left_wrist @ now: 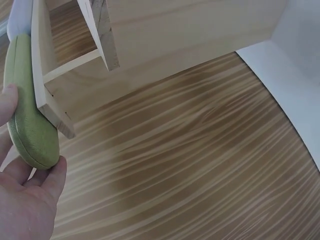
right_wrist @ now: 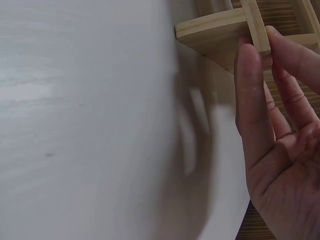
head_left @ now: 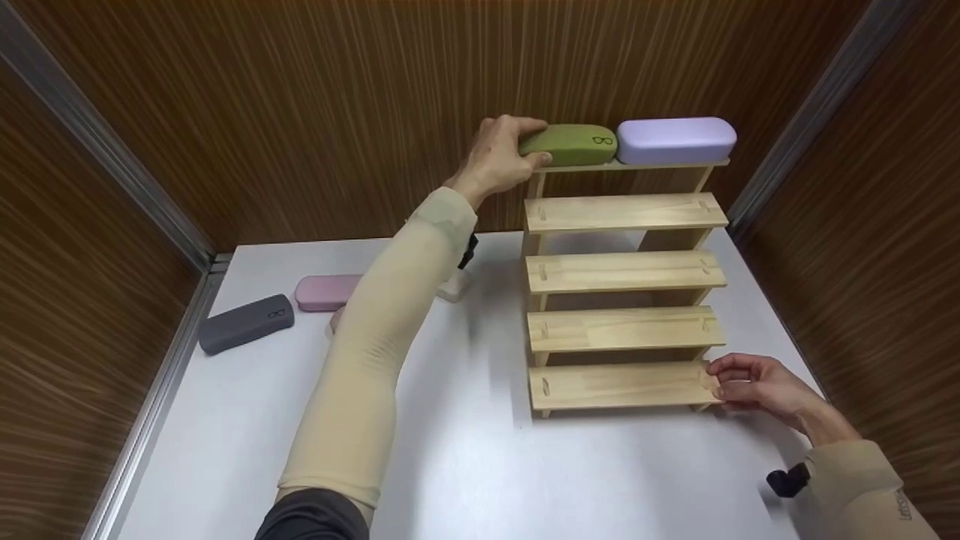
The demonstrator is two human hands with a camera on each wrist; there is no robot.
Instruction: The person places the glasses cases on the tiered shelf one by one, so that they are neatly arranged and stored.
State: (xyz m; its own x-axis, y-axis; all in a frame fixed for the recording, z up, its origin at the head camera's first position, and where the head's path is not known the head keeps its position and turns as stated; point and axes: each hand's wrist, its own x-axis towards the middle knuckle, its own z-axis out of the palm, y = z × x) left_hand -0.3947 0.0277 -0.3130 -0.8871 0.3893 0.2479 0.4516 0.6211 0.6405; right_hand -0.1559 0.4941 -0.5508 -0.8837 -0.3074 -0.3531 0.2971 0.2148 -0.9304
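My left hand grips the left end of a green glasses case, thumb at the front and fingers behind. That case lies lengthwise on the top step of a five-step wooden display rack. In the left wrist view its rounded end juts past the shelf board's end. Right beside it on the same step sits a lavender glasses case. My right hand pinches the right end of the lowest step; in the right wrist view the thumb and fingers lie on either side of the board.
A dark grey glasses case and a pink one lie on the white table at the left. My left sleeve partly covers the pink case and a pale object. Wood-grain walls enclose the back and sides.
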